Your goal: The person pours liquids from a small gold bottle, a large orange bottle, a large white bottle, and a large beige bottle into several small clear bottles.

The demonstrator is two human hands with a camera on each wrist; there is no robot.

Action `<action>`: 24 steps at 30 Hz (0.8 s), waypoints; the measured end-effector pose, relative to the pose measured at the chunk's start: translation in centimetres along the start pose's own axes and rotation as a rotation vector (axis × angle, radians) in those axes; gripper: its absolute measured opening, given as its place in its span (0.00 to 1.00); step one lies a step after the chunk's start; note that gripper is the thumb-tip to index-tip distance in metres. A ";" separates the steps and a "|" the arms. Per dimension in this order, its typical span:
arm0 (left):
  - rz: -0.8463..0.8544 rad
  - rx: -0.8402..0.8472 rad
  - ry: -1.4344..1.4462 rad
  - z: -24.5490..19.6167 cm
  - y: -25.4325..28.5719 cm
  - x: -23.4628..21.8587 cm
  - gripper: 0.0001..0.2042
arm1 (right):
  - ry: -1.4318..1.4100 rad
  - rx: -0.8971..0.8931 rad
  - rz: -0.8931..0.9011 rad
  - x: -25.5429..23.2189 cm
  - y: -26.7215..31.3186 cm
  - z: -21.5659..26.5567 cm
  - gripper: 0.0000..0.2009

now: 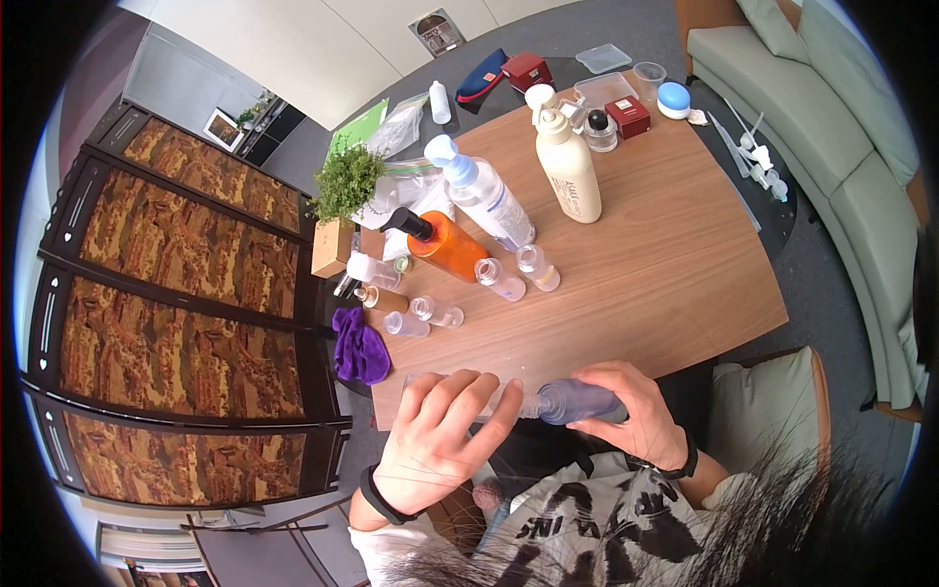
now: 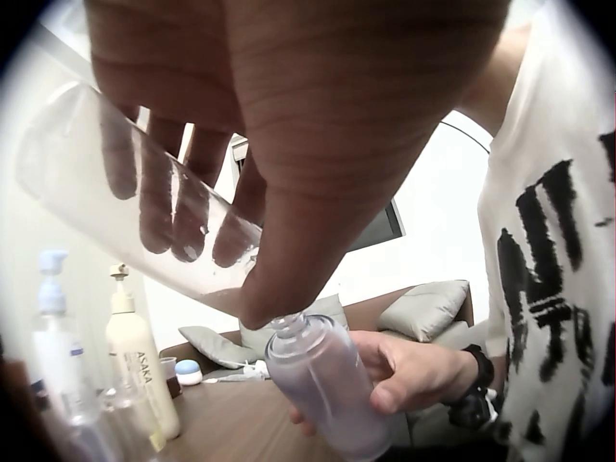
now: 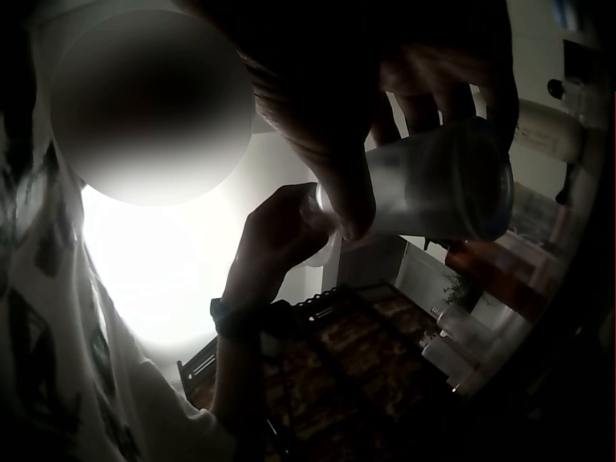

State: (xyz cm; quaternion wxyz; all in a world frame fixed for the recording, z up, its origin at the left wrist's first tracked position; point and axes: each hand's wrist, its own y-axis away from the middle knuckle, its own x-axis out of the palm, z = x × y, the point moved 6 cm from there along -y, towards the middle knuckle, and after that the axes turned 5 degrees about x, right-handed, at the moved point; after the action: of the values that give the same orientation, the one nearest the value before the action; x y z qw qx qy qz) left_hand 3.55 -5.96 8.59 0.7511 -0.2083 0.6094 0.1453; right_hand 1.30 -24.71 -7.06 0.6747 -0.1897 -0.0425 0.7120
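Note:
In the left wrist view the left hand (image 2: 318,125) grips a clear bottle (image 2: 125,202), tilted with its neck end down against the mouth of a bluish translucent bottle (image 2: 327,385). The right hand (image 1: 636,411) holds that bluish bottle (image 1: 577,402), its neck toward the left hand (image 1: 440,440) in the head view. Thumb and fingers of the right hand (image 3: 385,87) lie around the bottle body (image 3: 433,183) in the right wrist view. Left fingers partly cover the clear bottle and the join between the two necks.
On the wooden table (image 1: 665,264) stand several small clear bottles (image 1: 501,280), an orange pump bottle (image 1: 445,245), a clear pump bottle (image 1: 489,201) and a cream pump bottle (image 1: 569,176). A purple cloth (image 1: 360,347) lies at the left edge, below a potted plant (image 1: 349,181).

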 end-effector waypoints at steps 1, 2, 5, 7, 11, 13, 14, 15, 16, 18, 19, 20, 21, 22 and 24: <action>0.016 0.015 -0.020 0.0 0.0 0.0 0.27 | 0.000 -0.001 0.000 0.0 0.0 0.0 0.29; 0.032 0.021 -0.034 -0.1 0.0 -0.1 0.27 | 0.000 -0.003 0.001 0.0 0.0 0.0 0.29; 0.064 0.030 -0.053 -0.3 -0.6 -0.6 0.26 | 0.005 -0.006 0.002 0.0 0.0 -0.1 0.29; 0.062 0.022 -0.037 -0.5 -1.0 -1.0 0.25 | 0.011 -0.006 0.004 0.1 0.0 -0.2 0.29; 0.085 0.046 -0.079 -0.7 -1.3 -1.0 0.26 | 0.033 -0.018 0.000 0.2 0.0 -0.3 0.32; 0.096 0.053 -0.107 -0.9 -1.3 -0.9 0.26 | 0.039 -0.013 0.002 0.3 0.0 -0.4 0.32; 0.102 0.052 -0.114 -0.9 -1.4 -0.8 0.26 | 0.035 -0.010 0.003 0.3 0.0 -0.4 0.31; 0.108 0.052 -0.121 -1.0 -1.4 -0.8 0.26 | 0.030 -0.007 0.003 0.3 0.0 -0.5 0.30; 0.114 0.051 -0.128 -1.0 -1.4 -0.8 0.26 | 0.026 -0.004 0.004 0.3 0.0 -0.5 0.29; 0.105 0.035 -0.084 -0.7 -1.5 -0.8 0.26 | 0.021 -0.002 0.004 0.3 -0.1 -0.5 0.29; 0.101 0.027 -0.063 -0.5 -1.5 -0.9 0.26 | 0.019 -0.001 0.004 0.3 0.0 -0.5 0.29; 0.066 0.007 -0.012 -0.1 -1.2 -0.8 0.27 | 0.005 0.002 0.002 0.4 0.0 -0.5 0.29; 0.031 -0.013 0.038 0.4 -0.8 -0.2 0.28 | -0.008 0.004 0.001 0.4 0.0 -0.4 0.29; -0.003 -0.029 0.090 0.9 -0.6 0.4 0.29 | -0.020 0.008 -0.003 0.2 0.0 -0.4 0.29; -0.024 -0.064 0.180 1.3 -0.5 1.1 0.31 | -0.027 -0.001 0.001 0.4 -0.1 -0.4 0.29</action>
State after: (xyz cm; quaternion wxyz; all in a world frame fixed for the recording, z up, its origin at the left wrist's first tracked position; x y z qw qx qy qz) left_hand 5.15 -5.74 7.77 0.6880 -0.2514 0.6669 0.1364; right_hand 1.48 -24.37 -7.49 0.6735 -0.1803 -0.0520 0.7150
